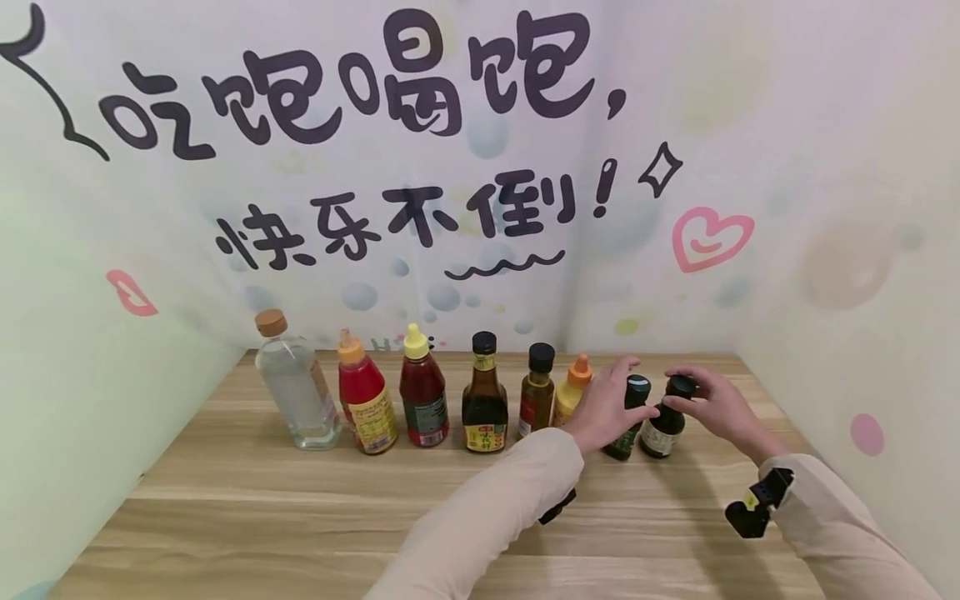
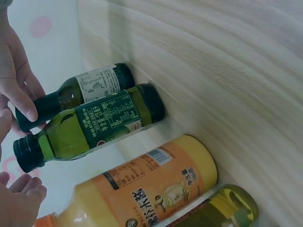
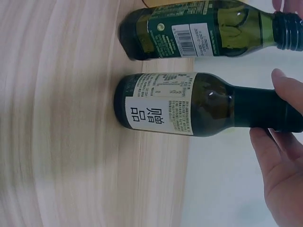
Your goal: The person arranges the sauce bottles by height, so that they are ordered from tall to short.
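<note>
My right hand [image 1: 716,404] pinches the dark green cap of a small dark bottle [image 1: 662,437] with a white label, at the right end of a row. In the right wrist view, thumb and fingers [image 3: 267,149] lie on opposite sides of that cap, and the bottle [image 3: 163,101] stands upright on the table. Just left of it is a green glass bottle [image 2: 97,123] with a dark cap and green label. My left hand [image 1: 606,407] is spread around this bottle's top, with a gap between its fingers [image 2: 23,196] and the cap in the left wrist view.
Leftward along the wooden table [image 1: 300,517] stand a yellow squeeze bottle [image 1: 572,392], a small oil bottle [image 1: 537,396], a soy sauce bottle [image 1: 484,404], two red squeeze bottles [image 1: 371,408] and a clear bottle [image 1: 296,387]. A printed curtain [image 1: 420,292] hangs behind.
</note>
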A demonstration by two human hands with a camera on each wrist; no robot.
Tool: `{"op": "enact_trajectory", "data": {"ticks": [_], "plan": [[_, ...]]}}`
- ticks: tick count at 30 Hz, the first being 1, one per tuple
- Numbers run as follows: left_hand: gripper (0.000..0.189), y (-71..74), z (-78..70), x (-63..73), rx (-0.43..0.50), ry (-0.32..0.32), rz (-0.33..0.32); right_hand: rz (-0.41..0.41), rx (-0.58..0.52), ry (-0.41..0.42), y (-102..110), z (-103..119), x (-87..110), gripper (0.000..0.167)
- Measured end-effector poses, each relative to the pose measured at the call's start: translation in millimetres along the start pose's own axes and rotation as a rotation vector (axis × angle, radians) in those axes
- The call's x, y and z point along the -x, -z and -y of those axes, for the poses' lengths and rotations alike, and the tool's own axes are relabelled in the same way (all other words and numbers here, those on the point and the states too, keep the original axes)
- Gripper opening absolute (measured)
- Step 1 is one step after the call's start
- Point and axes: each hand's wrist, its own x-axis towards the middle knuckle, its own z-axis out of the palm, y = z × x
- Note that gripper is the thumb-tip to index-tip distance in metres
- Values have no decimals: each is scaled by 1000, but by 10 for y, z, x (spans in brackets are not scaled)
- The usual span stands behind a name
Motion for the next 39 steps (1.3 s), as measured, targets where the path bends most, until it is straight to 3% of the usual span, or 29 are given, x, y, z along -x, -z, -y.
{"op": "enact_trajectory", "data": {"ticks": [6,11,20,22,27,33,39], "plan": [[62,129,9,49,-12,-94,39,61,80,-27,102,78,17,56],[60,338,49,146,-20,-186,106,80,122,-5,241,134,43,59],[56,814,298,405,26,-299,148,-59,306,71,479,147,168,59],[57,939,371,484,-3,-314,157,-94,335,82,515,142,195,59],[57,1269,594,720,-80,-267,163,-120,376,98,567,97,253,62],[56,1656,859,1027,-82,-194,146,-151,400,148,592,23,345,63],[55,2039,1138,1313,-165,-159,24,-207,425,215,574,-104,436,64]]}}
